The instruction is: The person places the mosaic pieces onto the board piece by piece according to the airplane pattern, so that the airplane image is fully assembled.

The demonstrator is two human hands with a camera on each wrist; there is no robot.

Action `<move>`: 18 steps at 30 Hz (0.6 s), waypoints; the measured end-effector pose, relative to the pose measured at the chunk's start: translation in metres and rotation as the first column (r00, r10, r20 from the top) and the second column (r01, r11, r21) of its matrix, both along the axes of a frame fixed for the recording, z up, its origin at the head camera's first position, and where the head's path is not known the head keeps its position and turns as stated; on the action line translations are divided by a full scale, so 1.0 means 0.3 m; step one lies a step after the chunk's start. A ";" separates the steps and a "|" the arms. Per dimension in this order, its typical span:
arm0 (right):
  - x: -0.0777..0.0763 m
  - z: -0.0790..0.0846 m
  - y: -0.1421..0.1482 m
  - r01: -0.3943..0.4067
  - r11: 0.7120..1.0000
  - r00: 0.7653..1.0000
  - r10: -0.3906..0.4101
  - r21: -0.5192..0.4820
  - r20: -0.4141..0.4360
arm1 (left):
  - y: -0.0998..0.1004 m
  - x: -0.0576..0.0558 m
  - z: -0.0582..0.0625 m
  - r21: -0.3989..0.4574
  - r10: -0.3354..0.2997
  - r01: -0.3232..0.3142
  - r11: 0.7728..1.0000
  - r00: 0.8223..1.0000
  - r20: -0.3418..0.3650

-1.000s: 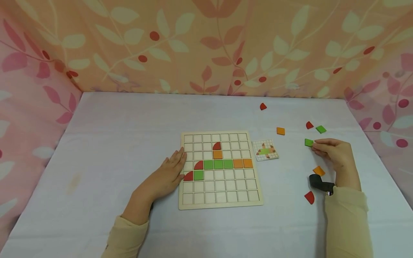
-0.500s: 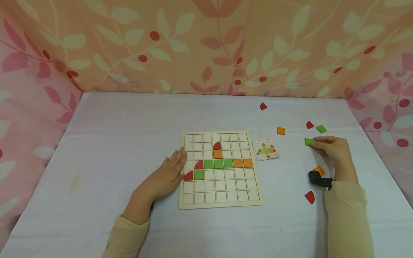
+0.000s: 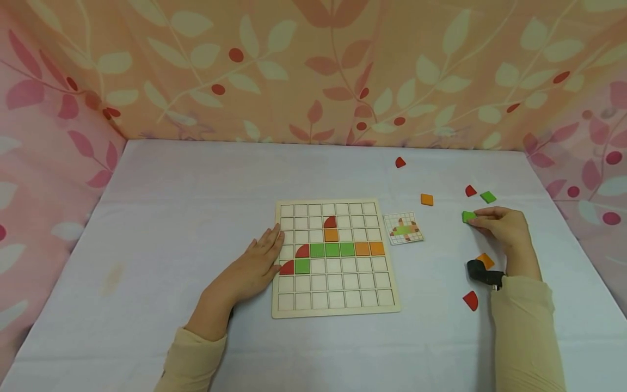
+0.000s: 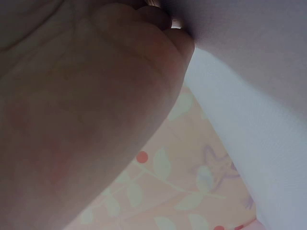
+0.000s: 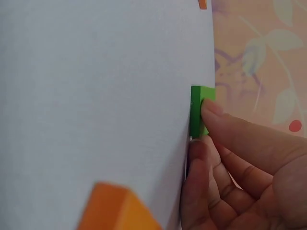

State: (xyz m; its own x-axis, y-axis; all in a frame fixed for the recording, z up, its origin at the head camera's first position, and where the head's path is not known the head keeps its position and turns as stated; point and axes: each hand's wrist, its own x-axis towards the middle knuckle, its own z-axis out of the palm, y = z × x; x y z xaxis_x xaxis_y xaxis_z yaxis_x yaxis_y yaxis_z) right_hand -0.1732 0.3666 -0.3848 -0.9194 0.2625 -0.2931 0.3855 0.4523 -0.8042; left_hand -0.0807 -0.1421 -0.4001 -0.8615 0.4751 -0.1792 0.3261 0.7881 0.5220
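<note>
My left hand (image 3: 252,272) lies with its fingers straight along the left edge of a wooden grid board (image 3: 338,313). On the board sit red quarter-circle, orange square and green square tiles, with a green row (image 3: 332,250) across the middle. To the right, my right hand (image 3: 508,231) pinches a green square tile (image 3: 467,217) low over the white cloth. The right wrist view shows the thumb on top of that green tile (image 5: 195,112) and the other fingers curled at its near side. The left wrist view is mostly filled by the palm (image 4: 96,96).
A small pattern card (image 3: 404,228) lies against the board's right side. Around the right hand are loose tiles: a green square (image 3: 487,197), red quarter circles (image 3: 471,300) and orange squares (image 3: 427,200). A black wrist camera (image 3: 482,272) overlaps one orange tile (image 3: 486,261).
The right hand has shifted slightly to the left, its fingertips coming further over the green tile, which stays in nearly the same spot. My left hand and the board have not moved.
</note>
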 end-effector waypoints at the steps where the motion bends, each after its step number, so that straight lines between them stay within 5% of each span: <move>1: 0.000 0.000 0.000 0.003 1.000 1.000 -0.003 0.000 0.000 | 0.000 0.000 0.000 0.000 0.000 0.000 1.000 1.000 -0.001; 18: 0.007 0.001 -0.012 0.062 0.997 0.998 -0.063 -0.040 -0.011 | 0.000 0.003 0.001 -0.005 -0.001 0.001 1.000 1.000 -0.003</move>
State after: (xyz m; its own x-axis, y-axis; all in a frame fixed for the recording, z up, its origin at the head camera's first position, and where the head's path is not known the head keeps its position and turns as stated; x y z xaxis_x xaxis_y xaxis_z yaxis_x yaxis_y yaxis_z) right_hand -0.1711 0.3631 -0.3844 -0.9051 0.3079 -0.2933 0.4021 0.3950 -0.8260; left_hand -0.0799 -0.1419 -0.3997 -0.8616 0.4750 -0.1789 0.3285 0.7905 0.5169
